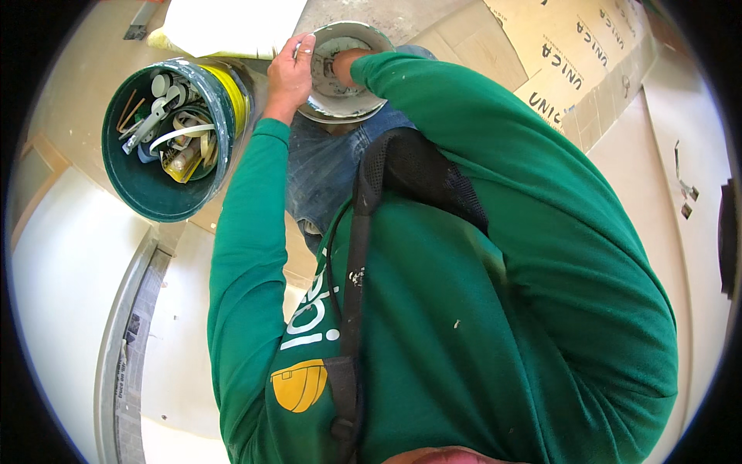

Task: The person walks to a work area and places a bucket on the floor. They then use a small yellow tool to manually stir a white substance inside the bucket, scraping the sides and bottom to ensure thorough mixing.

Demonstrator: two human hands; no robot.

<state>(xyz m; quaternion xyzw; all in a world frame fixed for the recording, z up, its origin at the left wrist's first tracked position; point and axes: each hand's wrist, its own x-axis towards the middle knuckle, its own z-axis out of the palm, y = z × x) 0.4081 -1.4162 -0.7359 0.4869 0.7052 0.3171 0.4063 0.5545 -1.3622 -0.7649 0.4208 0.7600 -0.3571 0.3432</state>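
A grey-smeared bucket (371, 102) sits ahead of me by my jeans-covered legs, with pale grey matter coating its inner wall. My left hand (292, 76) grips the left side of its rim, thumb up along the edge. My right hand (345, 68) reaches down inside the bucket from the right. Its fingers are mostly hidden there, so what they hold, if anything, does not show. Both arms wear green sleeves.
A dark green bucket (116, 166) full of tools, cables and small parts stands to the left, with a yellow band (232, 100) at its side. Behind it lies a white bag (232, 27). Printed cardboard (572, 58) covers the floor at the far right.
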